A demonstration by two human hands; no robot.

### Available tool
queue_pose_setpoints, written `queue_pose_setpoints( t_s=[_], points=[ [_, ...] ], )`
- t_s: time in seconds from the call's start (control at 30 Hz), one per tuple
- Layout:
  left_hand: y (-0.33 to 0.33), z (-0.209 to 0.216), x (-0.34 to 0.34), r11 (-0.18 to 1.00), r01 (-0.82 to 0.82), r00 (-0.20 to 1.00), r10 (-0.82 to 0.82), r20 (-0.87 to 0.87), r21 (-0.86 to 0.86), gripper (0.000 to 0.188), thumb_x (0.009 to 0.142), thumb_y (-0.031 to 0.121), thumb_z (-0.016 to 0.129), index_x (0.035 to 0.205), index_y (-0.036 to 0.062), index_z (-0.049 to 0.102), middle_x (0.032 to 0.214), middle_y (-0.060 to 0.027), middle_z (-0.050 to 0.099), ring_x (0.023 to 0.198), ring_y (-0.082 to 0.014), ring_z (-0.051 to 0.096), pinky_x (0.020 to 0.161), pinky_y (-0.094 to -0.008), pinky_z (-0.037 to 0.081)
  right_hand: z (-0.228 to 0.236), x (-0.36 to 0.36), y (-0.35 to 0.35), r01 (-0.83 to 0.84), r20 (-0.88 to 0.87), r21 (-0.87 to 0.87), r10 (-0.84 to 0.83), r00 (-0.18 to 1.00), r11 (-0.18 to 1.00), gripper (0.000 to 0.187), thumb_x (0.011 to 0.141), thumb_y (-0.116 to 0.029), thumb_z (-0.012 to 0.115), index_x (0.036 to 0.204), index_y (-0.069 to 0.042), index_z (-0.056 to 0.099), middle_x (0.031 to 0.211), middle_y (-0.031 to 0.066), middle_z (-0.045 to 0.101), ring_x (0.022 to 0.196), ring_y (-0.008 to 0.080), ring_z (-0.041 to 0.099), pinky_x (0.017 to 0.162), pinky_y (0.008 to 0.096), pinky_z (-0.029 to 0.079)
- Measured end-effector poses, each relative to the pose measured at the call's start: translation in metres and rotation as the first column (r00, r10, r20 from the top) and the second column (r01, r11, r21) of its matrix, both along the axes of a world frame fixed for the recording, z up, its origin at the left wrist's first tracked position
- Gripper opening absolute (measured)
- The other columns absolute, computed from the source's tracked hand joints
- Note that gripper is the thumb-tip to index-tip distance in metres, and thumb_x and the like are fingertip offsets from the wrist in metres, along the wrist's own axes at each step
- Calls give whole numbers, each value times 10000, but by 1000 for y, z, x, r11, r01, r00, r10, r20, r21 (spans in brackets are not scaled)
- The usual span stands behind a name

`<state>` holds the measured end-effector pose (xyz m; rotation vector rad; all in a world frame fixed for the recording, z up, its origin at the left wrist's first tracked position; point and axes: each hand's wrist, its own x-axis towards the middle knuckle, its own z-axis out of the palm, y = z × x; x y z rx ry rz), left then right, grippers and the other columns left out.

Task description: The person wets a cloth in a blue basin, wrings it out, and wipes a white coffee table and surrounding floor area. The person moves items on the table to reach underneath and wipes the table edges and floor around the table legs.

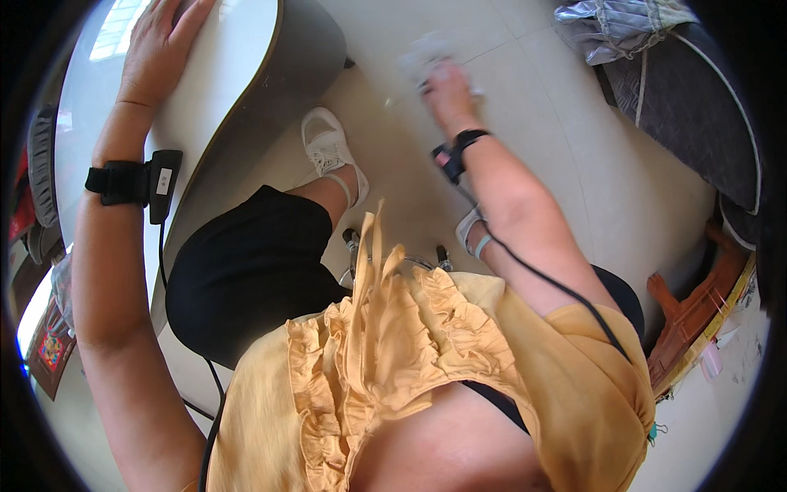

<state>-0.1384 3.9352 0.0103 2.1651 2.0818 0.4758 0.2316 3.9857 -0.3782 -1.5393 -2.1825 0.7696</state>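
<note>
My left hand (157, 57) lies on the glossy white tabletop (221, 49) with thumb and fingers apart; the fingertips are cut off by the upper rim. Farther right, my right hand (452, 100) reaches down over the pale tiled floor (525, 107). In it is a crumpled whitish, partly see-through thing (428, 56), blurred by motion. Whether this is a tissue or thin plastic cannot be told, nor whether it touches the floor.
Each wrist bears a black strap with a small box and a cable (566, 287). My white shoe (328, 148) stands beside the table's curved base. At right are a dark grey padded cover (680, 107), a silvery bag (615, 29) and a carved reddish wooden piece (697, 295).
</note>
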Motion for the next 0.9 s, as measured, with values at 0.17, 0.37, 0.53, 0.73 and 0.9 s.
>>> queue_pose_setpoints(
  t_s=[0.17, 0.37, 0.53, 0.73, 0.9],
  points=[
    [-15, 4, 10, 984, -164, 981, 155, -119, -67, 628, 971, 323, 544, 1522, 48, 422, 1577, -240, 387, 1439, -433, 370, 1204, -468, 280, 31, -22, -125, -852, 279, -60, 828, 486, 520, 305, 847, -86, 602, 1130, -127, 709, 1240, 136, 619, 1167, 294, 582, 981, 446, 498],
    [-10, -6, 1, 993, -90, 986, 101, -130, 82, 595, 947, 368, 575, 1415, 4, 528, 1501, -251, 477, 1419, -404, 412, 1183, -468, 315, 44, 49, -133, -676, 406, -458, 813, 418, 577, 170, 901, -106, 614, 1022, -95, 733, 1061, 147, 713, 1024, 333, 691, 873, 435, 554],
    [-7, -10, -13, 989, -97, 977, 116, -176, 115, 623, 972, 450, 537, 1439, 36, 532, 1535, -214, 461, 1454, -356, 388, 1195, -458, 300, 139, 57, -16, 92, 240, -240, -33, 970, 966, 396, 866, -188, 717, 1254, -117, 678, 1203, 195, 709, 1125, 368, 673, 973, 428, 527],
    [-3, -13, -8, 988, -152, 981, 155, -118, 30, 653, 984, 499, 498, 1473, 67, 508, 1585, -174, 418, 1501, -324, 327, 1223, -472, 251, 245, 120, 138, 159, -560, -223, -260, 786, 962, 354, 887, -57, 601, 1238, -25, 632, 1129, 82, 697, 978, 195, 675, 815, 348, 557],
    [16, -32, -9, 991, -126, 989, 129, -74, 36, 657, 985, 505, 484, 1480, 74, 503, 1599, -160, 403, 1513, -319, 309, 1233, -470, 235, 316, 158, 210, 239, -669, -125, -259, 697, 963, 338, 939, -87, 610, 1257, 26, 630, 1170, 113, 695, 1043, 261, 692, 904, 383, 558]
  ],
)
